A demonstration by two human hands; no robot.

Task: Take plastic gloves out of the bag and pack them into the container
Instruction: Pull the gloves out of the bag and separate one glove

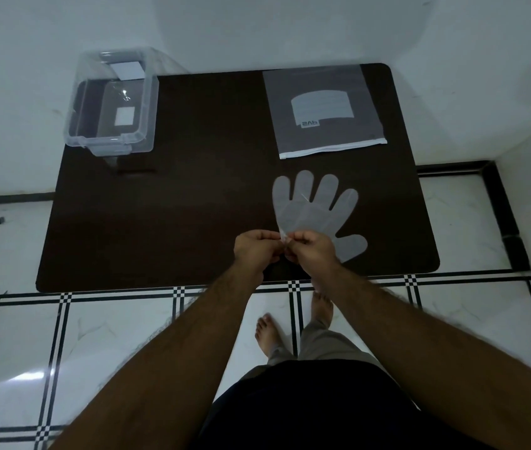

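Both hands pinch the cuff of a plastic glove over the near edge of the dark table.

The left hand and right hand meet knuckle to knuckle, forearms converging, fingers curled closed on the cuff of the plastic glove, which lies flat, fingers spread away. The bag lies beyond it; the clear container stands far left.

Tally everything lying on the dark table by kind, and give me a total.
Plastic glove: 1, lying flat, its cuff pinched by both hands
Zip bag: 1, flat at the far right
Clear container: 1, at the far left corner, no lid on it
Total: 3
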